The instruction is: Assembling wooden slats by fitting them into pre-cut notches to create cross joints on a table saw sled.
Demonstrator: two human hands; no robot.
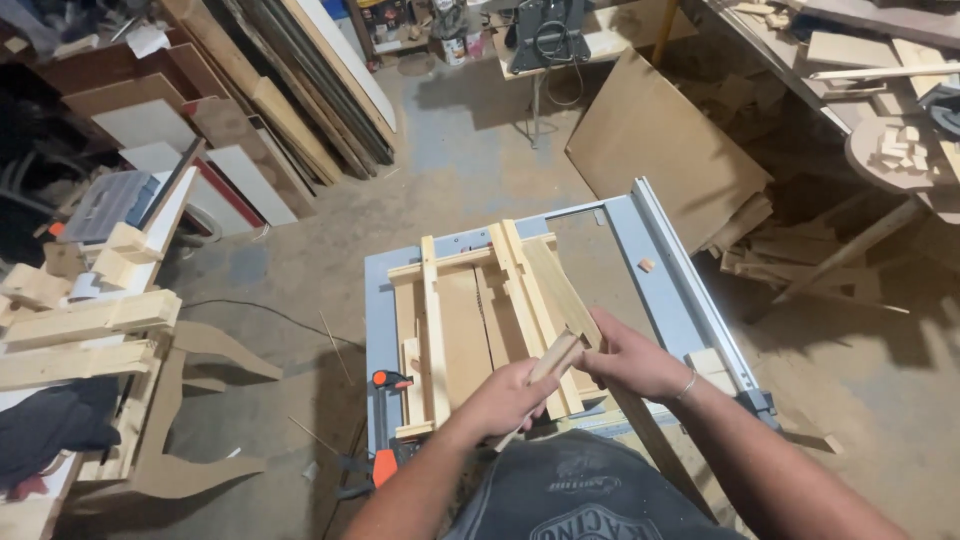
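Holding one short wood strip (553, 357) over the counter's (660, 262) near edge: left hand (508, 397) clenched around its lower end, right hand (628, 362) pinching its upper end. Wooden sled jig (470, 320) assembled on counter. Strip not yet set down, judging by position.

Pretty clearly a woodworking shop: table saw (660, 270) with a wooden sled (480, 320) on it, sheet boards (300, 90) leaning against the wall, offcuts (790, 250) piled on a dusty concrete floor (300, 270), plus an orange-handled clamp (383, 420).
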